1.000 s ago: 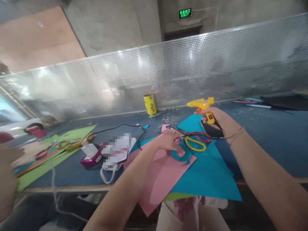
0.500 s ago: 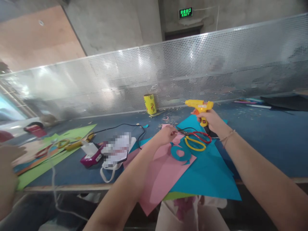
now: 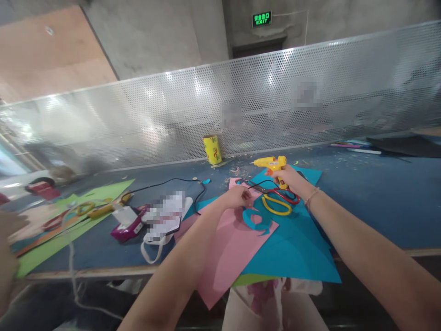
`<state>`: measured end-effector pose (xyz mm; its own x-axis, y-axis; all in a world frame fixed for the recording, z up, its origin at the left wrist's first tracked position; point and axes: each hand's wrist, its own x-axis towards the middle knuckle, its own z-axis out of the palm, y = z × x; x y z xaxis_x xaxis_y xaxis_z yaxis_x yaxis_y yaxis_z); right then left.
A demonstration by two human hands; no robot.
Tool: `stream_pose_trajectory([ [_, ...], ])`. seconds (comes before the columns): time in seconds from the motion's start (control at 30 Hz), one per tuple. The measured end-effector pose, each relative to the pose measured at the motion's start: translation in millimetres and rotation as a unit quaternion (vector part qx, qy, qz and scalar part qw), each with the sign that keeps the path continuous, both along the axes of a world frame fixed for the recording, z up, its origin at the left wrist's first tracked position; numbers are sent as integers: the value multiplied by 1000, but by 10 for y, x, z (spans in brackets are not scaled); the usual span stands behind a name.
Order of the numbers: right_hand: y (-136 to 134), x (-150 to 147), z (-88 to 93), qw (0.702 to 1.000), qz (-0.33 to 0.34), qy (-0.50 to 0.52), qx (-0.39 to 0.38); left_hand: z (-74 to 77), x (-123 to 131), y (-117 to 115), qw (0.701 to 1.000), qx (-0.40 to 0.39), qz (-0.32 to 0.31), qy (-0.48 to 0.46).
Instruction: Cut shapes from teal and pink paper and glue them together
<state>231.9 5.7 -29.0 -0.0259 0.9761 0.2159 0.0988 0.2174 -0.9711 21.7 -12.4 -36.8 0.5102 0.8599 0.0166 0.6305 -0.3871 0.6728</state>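
Observation:
My right hand (image 3: 283, 177) is wrapped round the handle of a yellow glue gun (image 3: 272, 163), whose nozzle points left. My left hand (image 3: 239, 196) has its fingers pinched together over the pink paper (image 3: 230, 248); what they hold, if anything, is too small to make out. Just below these fingers lies a curled blue paper ring (image 3: 257, 220). Scissors with red and yellow handles (image 3: 277, 205) rest between my hands on large blue paper (image 3: 296, 248).
A yellow can (image 3: 212, 150) stands by the perforated metal screen. To the left are a purple power adapter (image 3: 127, 230), a phone (image 3: 168, 218) and green paper (image 3: 44, 250). A person's blurred arm (image 3: 7, 262) is at the left edge. Pens (image 3: 363, 151) lie at the right.
My right hand has lowered the glue gun and moved it left, nearer my left hand. The blue ring now looks tilted and curled. The view has shifted slightly.

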Motion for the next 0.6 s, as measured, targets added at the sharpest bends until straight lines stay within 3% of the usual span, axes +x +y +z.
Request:
stream_pose_trajectory([
  [0.27,-39,-3,20,1000,10,-13,-12,54,14,-6,999,20,-23,-17],
  [0.4,-37,-3,20,999,14,-27,-11,73,25,-42,998,-18,-32,-47],
  [0.5,-47,-16,24,999,22,-44,-5,62,34,-52,999,-26,-26,9],
  [0.6,-85,-64,31,996,11,-88,2,61,47,-46,998,26,-5,58],
])
